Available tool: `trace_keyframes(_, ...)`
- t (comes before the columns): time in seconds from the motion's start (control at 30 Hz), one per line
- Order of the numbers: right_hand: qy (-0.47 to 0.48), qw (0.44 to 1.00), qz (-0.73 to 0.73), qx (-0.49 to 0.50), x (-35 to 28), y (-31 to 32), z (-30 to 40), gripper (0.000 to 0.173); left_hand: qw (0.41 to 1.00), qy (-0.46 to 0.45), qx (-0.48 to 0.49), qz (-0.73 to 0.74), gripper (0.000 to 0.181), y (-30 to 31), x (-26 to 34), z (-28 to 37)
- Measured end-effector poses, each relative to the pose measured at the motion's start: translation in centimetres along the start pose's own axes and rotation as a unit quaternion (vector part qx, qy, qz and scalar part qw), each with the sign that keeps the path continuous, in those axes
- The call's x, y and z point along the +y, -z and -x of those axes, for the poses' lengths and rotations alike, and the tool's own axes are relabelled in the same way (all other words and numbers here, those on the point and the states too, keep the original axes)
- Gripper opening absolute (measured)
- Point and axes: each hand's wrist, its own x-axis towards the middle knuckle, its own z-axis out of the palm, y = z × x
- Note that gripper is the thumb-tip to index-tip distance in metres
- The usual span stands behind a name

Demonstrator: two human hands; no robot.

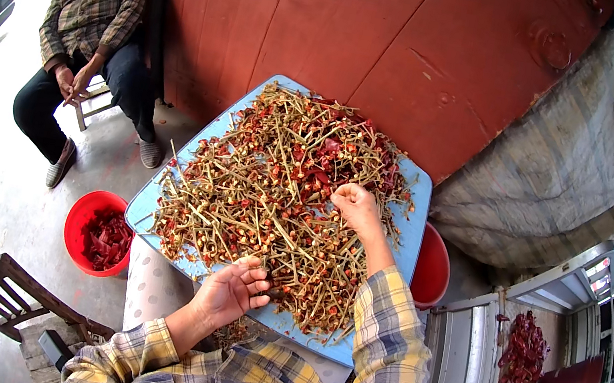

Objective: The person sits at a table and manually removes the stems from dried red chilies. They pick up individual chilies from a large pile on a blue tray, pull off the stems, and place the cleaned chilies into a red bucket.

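Dried chili stems and caps (259, 183), mixed with red chili pieces, lie heaped over a light blue tabletop (416, 210). My left hand (233, 289) is palm up at the near edge of the heap, fingers loosely curled and apart, with nothing seen in it. Over the right part of the heap is my right hand (359, 209), its thumb and index finger pinched together; whether a small piece is between them cannot be told. Darker red chili pieces (319, 175) lie just beyond it.
A red bucket with chili pieces (99, 233) stands left of the table, another red bucket (431, 267) at its right. A wooden chair (9, 297) is at lower left. Another person (100, 5) sits at upper left. A red metal panel (335, 26) rises behind; a metal cart (466, 352) stands right.
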Motion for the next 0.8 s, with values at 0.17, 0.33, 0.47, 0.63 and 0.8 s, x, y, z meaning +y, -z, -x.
trace_keyframes(0.17,0.023,0.93,0.366,0.005,-1.4,-2.7,-0.1,0.012,1.0,-0.001,0.008,0.0,0.026,0.2,0.2,0.1)
trace_keyframes(0.33,0.013,0.976,0.215,0.021,-0.5,-1.6,-0.3,0.01,1.0,-0.004,0.003,-0.004,0.026,-0.1,0.0,0.0)
trace_keyframes(0.47,-0.038,0.976,-0.211,0.026,1.0,0.3,0.0,0.013,1.0,-0.004,-0.019,-0.01,0.025,-0.6,0.0,0.0)
trace_keyframes(0.63,-0.059,0.88,-0.47,0.045,1.5,1.1,1.0,0.004,0.999,0.0,-0.024,-0.023,0.023,-1.5,-0.1,0.0)
trace_keyframes(0.8,-0.027,0.933,-0.357,-0.03,1.0,1.4,1.5,0.008,0.999,0.002,-0.016,-0.033,0.022,-1.3,-0.1,-0.1)
